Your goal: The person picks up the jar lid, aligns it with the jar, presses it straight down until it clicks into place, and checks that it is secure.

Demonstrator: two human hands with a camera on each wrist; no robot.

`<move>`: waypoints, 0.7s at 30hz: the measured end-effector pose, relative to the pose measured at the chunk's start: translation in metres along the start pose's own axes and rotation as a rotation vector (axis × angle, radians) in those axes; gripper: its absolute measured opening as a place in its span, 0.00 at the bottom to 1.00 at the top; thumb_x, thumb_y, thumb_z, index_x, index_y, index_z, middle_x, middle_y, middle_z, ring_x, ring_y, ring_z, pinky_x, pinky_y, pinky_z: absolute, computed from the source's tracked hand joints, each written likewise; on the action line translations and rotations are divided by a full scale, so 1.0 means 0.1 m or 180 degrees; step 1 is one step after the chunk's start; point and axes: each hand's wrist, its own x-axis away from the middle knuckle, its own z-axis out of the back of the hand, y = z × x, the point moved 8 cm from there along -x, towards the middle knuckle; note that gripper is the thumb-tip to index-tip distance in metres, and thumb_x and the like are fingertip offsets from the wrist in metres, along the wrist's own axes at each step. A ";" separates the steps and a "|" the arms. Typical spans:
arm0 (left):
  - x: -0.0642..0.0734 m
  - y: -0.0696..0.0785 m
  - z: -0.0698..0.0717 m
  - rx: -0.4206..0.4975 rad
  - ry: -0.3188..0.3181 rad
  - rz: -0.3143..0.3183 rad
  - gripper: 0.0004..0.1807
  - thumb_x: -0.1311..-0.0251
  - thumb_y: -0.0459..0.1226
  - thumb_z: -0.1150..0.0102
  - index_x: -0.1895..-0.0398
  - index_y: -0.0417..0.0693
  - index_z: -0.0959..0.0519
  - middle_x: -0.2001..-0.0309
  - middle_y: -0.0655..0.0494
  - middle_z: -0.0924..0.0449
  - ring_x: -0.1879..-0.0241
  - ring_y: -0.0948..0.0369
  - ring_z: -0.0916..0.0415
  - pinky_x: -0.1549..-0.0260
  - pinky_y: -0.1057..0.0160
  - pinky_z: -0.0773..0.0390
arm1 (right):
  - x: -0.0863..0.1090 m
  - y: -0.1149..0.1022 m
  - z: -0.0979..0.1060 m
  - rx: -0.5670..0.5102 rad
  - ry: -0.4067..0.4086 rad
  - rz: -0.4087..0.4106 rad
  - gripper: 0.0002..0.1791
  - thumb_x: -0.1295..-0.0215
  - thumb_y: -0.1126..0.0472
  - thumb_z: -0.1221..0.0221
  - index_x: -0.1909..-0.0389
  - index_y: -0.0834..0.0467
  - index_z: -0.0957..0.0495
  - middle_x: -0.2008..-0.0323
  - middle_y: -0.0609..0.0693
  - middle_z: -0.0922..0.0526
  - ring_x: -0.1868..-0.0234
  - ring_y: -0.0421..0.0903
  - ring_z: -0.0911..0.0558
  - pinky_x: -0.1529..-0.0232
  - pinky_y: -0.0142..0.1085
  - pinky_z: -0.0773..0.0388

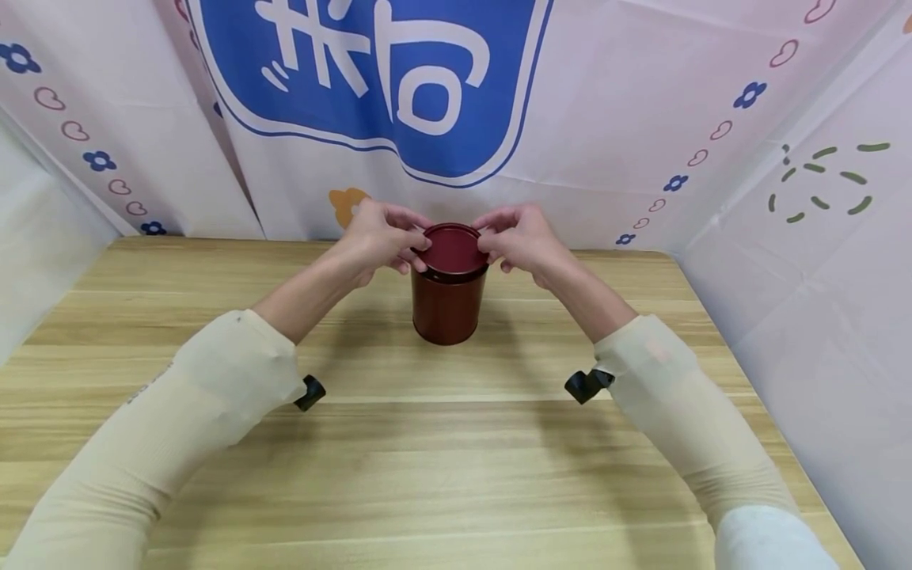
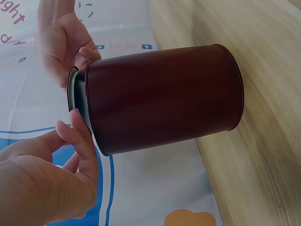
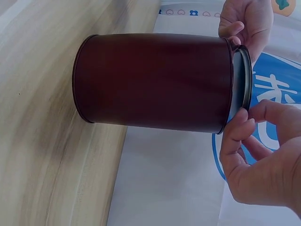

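Observation:
A dark red cylindrical tin (image 1: 446, 310) stands upright on the wooden table, near its back edge. Its round red lid (image 1: 453, 248) sits raised at the mouth, and both wrist views show a narrow gap between the lid's rim (image 2: 71, 89) and the tin's top edge. At the lid's left side, my left hand (image 1: 378, 240) pinches the rim between thumb and fingers. My right hand (image 1: 526, 243) pinches the opposite side in the same way, its fingertips right at the rim in the right wrist view. The inside of the tin is hidden.
Behind the tin hangs a white cloth (image 1: 606, 103) with a blue printed sign, close to the table's back edge. Another white sheet (image 1: 805, 261) borders the right side. Small black devices (image 1: 588, 385) are fixed at both sleeved wrists. Bare wood-grain tabletop (image 1: 456, 475) lies in front.

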 end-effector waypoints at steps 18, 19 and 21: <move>-0.03 0.03 0.04 -0.0216 0.0172 -0.0075 0.16 0.36 0.23 0.36 0.45 0.31 0.18 0.70 0.51 0.17 0.81 0.64 0.20 0.80 0.72 0.19 | -0.03 -0.06 -0.01 0.0162 0.0082 0.0110 0.16 0.36 0.73 0.42 0.49 0.66 0.15 0.71 0.50 0.19 0.74 0.42 0.24 0.81 0.28 0.27; -0.03 0.03 0.04 -0.0238 0.0182 -0.0078 0.16 0.36 0.23 0.36 0.45 0.32 0.18 0.70 0.50 0.17 0.81 0.64 0.20 0.80 0.72 0.19 | -0.04 -0.06 -0.01 0.0175 0.0080 0.0112 0.15 0.36 0.73 0.42 0.50 0.65 0.15 0.71 0.50 0.19 0.75 0.42 0.25 0.81 0.28 0.28; -0.03 0.04 0.05 -0.0295 0.0196 -0.0089 0.15 0.36 0.23 0.36 0.46 0.32 0.18 0.69 0.50 0.16 0.81 0.64 0.20 0.80 0.72 0.19 | -0.04 -0.06 0.00 0.0208 0.0077 0.0119 0.15 0.36 0.72 0.41 0.50 0.65 0.15 0.72 0.49 0.19 0.75 0.41 0.25 0.81 0.28 0.30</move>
